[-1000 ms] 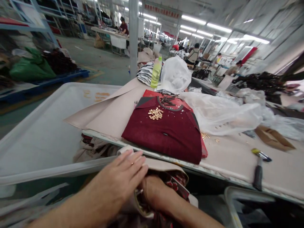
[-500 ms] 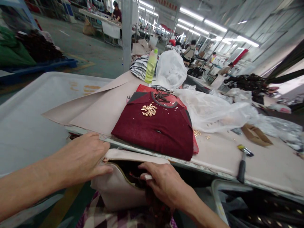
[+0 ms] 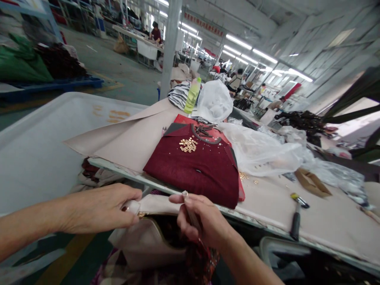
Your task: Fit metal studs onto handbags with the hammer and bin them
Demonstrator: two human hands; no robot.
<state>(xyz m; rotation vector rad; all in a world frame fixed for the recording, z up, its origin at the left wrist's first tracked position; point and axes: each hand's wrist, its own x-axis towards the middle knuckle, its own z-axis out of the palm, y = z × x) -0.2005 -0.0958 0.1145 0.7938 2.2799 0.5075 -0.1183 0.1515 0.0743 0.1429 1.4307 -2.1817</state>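
Note:
A cream zippered bag hangs below the table edge, its zip open and its inside dark. At the zip's left end, my left hand pinches the bag's corner between thumb and fingers. My right hand is closed above the bag's opening. A small whitish piece shows at its fingertips; I cannot make out its kind. Beyond both hands, a folded dark red cloth lies on the table, with gold round fittings and dark slim pieces on top.
A hammer and a brush lie at the right of the table, near a brown cardboard tray. Clear plastic bags and a yellow-green bottle stand farther back. A large white bin is at left.
My right hand has risen out of the bag's opening, with the whitish piece now pointing up. My left hand has shifted slightly down and right, now gripping the bag's corner. The view has tilted slightly.

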